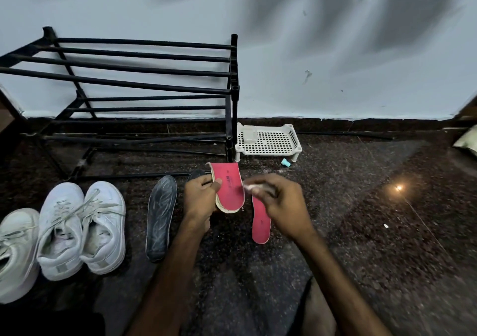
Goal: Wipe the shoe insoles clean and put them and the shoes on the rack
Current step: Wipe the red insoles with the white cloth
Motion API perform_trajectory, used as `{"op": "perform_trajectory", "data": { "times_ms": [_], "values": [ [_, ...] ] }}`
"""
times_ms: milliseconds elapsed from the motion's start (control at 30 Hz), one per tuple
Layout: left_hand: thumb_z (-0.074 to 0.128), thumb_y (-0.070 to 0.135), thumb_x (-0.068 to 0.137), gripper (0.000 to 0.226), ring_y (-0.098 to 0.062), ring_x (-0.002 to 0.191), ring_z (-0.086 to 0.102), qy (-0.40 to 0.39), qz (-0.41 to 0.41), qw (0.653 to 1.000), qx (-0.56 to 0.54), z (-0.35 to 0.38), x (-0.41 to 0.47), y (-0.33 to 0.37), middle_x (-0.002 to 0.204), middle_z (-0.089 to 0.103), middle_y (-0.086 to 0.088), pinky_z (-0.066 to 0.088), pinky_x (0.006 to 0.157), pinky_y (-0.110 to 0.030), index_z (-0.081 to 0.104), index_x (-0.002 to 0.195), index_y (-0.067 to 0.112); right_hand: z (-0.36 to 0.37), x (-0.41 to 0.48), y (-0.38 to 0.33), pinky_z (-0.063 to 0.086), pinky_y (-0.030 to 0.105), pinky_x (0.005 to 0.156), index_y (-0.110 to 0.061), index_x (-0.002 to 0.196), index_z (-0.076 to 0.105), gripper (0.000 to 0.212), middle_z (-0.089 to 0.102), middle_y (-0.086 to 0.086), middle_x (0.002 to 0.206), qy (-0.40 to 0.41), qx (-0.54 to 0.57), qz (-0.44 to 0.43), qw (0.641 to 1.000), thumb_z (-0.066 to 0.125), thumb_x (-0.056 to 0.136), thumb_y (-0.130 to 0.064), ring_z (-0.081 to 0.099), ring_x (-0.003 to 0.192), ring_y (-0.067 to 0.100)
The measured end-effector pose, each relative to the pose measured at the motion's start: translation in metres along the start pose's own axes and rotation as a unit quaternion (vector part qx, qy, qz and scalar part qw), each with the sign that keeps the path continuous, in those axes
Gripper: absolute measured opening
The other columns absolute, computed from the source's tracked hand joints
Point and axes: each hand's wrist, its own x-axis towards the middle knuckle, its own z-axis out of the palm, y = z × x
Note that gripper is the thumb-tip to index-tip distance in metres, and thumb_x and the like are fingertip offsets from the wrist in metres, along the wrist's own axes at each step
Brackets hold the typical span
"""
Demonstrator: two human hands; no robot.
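One insole (229,186), gripped by left hand (204,198), face up for wiping; right hand (277,202) pinched cloth (251,187) at its 3 o'clock edge; rack (129,77) stood at 11 o'clock.

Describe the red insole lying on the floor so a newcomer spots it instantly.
Find the black shoe rack against the wall, then the floor before its right post. The red insole lies flat there, partly under the right hand; its red twin is held up in the left hand.

Speckled floor (361,232) — shoes (80,229), insoles (161,217), rack (129,77), tray (271,142), perhaps a cap (286,162).
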Motion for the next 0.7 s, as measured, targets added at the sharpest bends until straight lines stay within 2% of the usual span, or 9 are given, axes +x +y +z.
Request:
{"op": "perform_trajectory", "data": {
  "times_ms": [67, 133, 200, 267, 367, 467, 600, 700],
  "values": [
    [0.059, 0.009, 0.096, 0.023, -0.021, 0.083, 0.072, -0.009, -0.001, 1.000, -0.026, -0.001, -0.001, -0.001, 0.097, 0.074, -0.010, 0.060, 0.075, -0.040, 0.062, 0.118, 0.004, -0.003, 0.007, 0.002, 0.053, 0.016, 0.077, -0.017, 0.098, 0.075, 0.011, 0.074, -0.010, 0.095, 0.051, -0.032, 0.082, 0.995, 0.066, 0.091, -0.014, 0.066, 0.084, -0.003],
    [0.059, 0.008, 0.096, 0.018, -0.021, 0.085, 0.072, -0.029, 0.000, 0.998, -0.059, 0.003, -0.005, -0.001, 0.097, 0.074, -0.009, 0.059, 0.078, -0.040, 0.062, 0.114, 0.007, 0.006, 0.010, 0.004, 0.054, 0.023, 0.071, -0.017, 0.090, 0.075, 0.014, 0.073, -0.008, 0.083, 0.011, -0.070, 0.151, 0.986, 0.067, 0.091, -0.029, 0.065, 0.073, 0.000],
    [0.058, 0.010, 0.096, 0.016, -0.024, 0.087, 0.071, -0.044, 0.002, 0.995, -0.089, 0.007, -0.007, -0.001, 0.100, 0.073, -0.013, 0.057, 0.084, -0.043, 0.062, 0.111, 0.005, 0.019, 0.007, 0.005, 0.054, 0.030, 0.065, -0.018, 0.078, 0.072, 0.023, 0.072, -0.006, 0.070, -0.004, -0.058, 0.178, 0.982, 0.070, 0.086, -0.040, 0.066, 0.064, 0.007],
    [0.055, 0.021, 0.099, 0.027, -0.026, 0.088, 0.070, -0.062, -0.005, 0.990, -0.130, 0.008, -0.007, 0.000, 0.101, 0.073, -0.016, 0.053, 0.089, -0.046, 0.063, 0.113, 0.000, 0.027, 0.005, 0.003, 0.056, 0.033, 0.064, -0.021, 0.069, 0.068, 0.023, 0.070, -0.004, 0.064, 0.013, -0.056, 0.168, 0.984, 0.073, 0.083, -0.039, 0.067, 0.061, 0.011],
    [0.034, 0.052, 0.101, 0.061, -0.029, 0.100, 0.067, -0.157, -0.079, 0.954, -0.244, 0.004, -0.007, 0.004, 0.116, 0.068, -0.021, 0.050, 0.094, -0.045, 0.060, 0.124, 0.002, 0.023, 0.005, -0.003, 0.049, 0.023, 0.060, -0.020, 0.064, 0.066, 0.024, 0.068, -0.006, 0.062, -0.016, -0.082, 0.147, 0.986, 0.075, 0.083, -0.033, 0.062, 0.058, 0.006],
    [0.019, 0.069, 0.094, 0.083, -0.026, 0.100, 0.068, -0.231, -0.128, 0.909, -0.322, 0.000, -0.007, 0.008, 0.114, 0.070, -0.016, 0.054, 0.086, -0.042, 0.061, 0.123, 0.004, 0.018, 0.004, -0.010, 0.045, 0.021, 0.057, -0.016, 0.067, 0.069, 0.023, 0.067, -0.007, 0.064, -0.097, -0.106, 0.146, 0.979, 0.075, 0.083, -0.032, 0.057, 0.057, 0.004],
    [0.013, 0.079, 0.087, 0.100, -0.022, 0.074, 0.068, -0.265, -0.135, 0.898, -0.324, 0.007, -0.009, 0.005, 0.086, 0.069, -0.013, 0.059, 0.068, -0.035, 0.075, 0.094, 0.001, 0.017, 0.006, -0.018, 0.052, 0.028, 0.069, -0.021, 0.062, 0.065, 0.026, 0.070, -0.005, 0.070, -0.124, -0.139, 0.157, 0.970, 0.074, 0.082, -0.035, 0.065, 0.069, 0.013],
    [0.014, 0.083, 0.084, 0.101, -0.022, 0.069, 0.062, -0.274, -0.136, 0.888, -0.343, 0.007, -0.006, 0.002, 0.084, 0.065, -0.012, 0.057, 0.060, -0.031, 0.068, 0.107, 0.000, 0.013, 0.008, -0.030, 0.047, 0.024, 0.067, -0.025, 0.057, 0.061, 0.030, 0.063, -0.010, 0.063, -0.138, -0.173, 0.150, 0.964, 0.074, 0.082, -0.036, 0.063, 0.069, 0.013]
  ]
}}
